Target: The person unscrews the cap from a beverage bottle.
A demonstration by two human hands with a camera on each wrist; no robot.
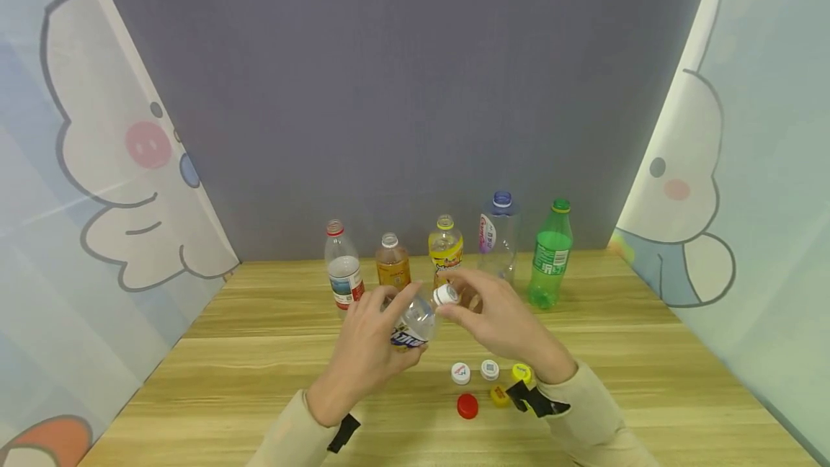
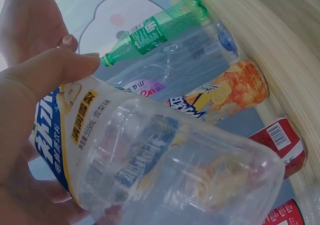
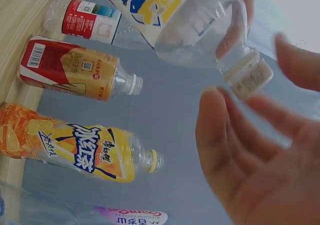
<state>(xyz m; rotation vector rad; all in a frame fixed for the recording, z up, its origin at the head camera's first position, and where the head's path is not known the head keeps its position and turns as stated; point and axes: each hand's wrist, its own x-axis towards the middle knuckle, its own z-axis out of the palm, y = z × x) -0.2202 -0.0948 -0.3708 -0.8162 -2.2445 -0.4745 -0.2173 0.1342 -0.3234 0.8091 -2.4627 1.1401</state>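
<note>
My left hand [image 1: 371, 337] grips a clear plastic bottle [image 1: 418, 319] around its labelled body, with the neck tilted toward the right. A white cap [image 3: 252, 77] sits on the bottle's mouth. Around that cap, my right hand [image 1: 502, 319] holds its thumb and fingers apart; the right wrist view shows a gap between the thumb and the cap. A fingertip is close to the cap's edge, and whether it touches is blurred. In the left wrist view the bottle [image 2: 175, 155] looks see-through below its blue, white and yellow label.
Behind the hands stand uncapped bottles: a red-ringed one [image 1: 344, 272], an amber one [image 1: 393, 264], a yellow-labelled one [image 1: 446, 247], a clear blue-necked one [image 1: 502, 236] and a green one [image 1: 551, 258]. Loose caps, including a red cap [image 1: 467, 406] and a white cap [image 1: 461, 373], lie on the wooden table [image 1: 259, 359].
</note>
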